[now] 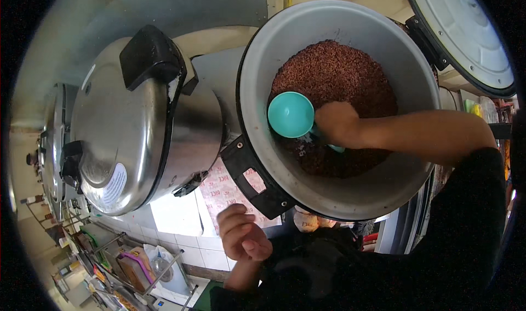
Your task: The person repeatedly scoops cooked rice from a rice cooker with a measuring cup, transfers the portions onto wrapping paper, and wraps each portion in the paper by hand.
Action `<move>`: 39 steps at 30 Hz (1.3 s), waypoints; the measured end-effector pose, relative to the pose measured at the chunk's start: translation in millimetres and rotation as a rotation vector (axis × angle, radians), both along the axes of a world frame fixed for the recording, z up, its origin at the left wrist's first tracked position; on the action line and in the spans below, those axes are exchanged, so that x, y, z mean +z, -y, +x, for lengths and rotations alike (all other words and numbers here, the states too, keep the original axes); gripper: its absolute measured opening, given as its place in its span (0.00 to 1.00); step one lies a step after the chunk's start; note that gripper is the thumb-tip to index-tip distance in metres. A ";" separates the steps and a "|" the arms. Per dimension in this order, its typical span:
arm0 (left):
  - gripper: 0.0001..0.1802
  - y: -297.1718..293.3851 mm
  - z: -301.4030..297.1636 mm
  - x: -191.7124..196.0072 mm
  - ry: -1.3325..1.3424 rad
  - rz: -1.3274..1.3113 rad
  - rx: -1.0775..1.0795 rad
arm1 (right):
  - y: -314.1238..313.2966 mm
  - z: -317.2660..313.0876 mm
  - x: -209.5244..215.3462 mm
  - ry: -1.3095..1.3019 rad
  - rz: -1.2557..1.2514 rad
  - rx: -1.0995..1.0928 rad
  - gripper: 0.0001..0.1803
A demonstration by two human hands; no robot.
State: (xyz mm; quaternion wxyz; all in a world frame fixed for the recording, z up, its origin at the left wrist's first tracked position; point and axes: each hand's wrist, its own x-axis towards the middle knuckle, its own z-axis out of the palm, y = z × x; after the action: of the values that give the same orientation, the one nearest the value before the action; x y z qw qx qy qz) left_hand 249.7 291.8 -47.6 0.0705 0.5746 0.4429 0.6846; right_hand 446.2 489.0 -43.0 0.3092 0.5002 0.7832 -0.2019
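A large pot [350,198] with a grey inner wall stands in front of me, its lower part covered with reddish-brown cooked rice [342,72]. Inside it, my right hand [338,126] is closed round the handle of a turquoise scoop [291,115]. The round cup of this scoop lies over the left part of the rice, its hollow facing up with no rice visible in it. Outside the pot, my left hand [241,234] hovers beside the black side handle [255,182]. Its fingers are loosely curled and hold nothing.
Left of the pot stands a steel cooker [123,119] with a closed lid and black latches. The pot's own lid [466,26] is swung up at the upper right. Printed paper [222,193] lies below the cookers. A metal rack [164,275] is at the lower left.
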 end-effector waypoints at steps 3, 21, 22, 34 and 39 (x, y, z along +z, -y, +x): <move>0.23 -15.3 -5.8 1.2 -0.091 0.072 -0.010 | 2.1 10.8 -5.2 -0.059 0.025 0.145 0.19; 0.65 -22.6 10.3 -1.8 -0.110 -0.240 -0.143 | 27.4 3.4 61.1 0.022 -0.049 0.418 0.36; 0.64 -23.5 8.7 -3.4 -0.141 -0.245 -0.131 | 24.0 10.8 57.1 0.023 0.026 0.480 0.35; 0.58 -27.3 14.4 8.4 -0.211 -0.295 -0.170 | -23.6 6.8 85.8 -0.085 0.420 0.401 0.34; 0.58 -23.7 14.4 2.7 -0.125 -0.291 -0.097 | 25.0 14.7 42.5 -0.188 0.383 0.442 0.35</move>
State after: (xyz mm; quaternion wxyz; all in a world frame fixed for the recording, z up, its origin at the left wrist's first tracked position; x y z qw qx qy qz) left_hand 264.1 315.4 -44.9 0.1582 0.6207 0.5125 0.5719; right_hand 461.0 464.1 -0.5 0.1720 0.3460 0.9220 -0.0239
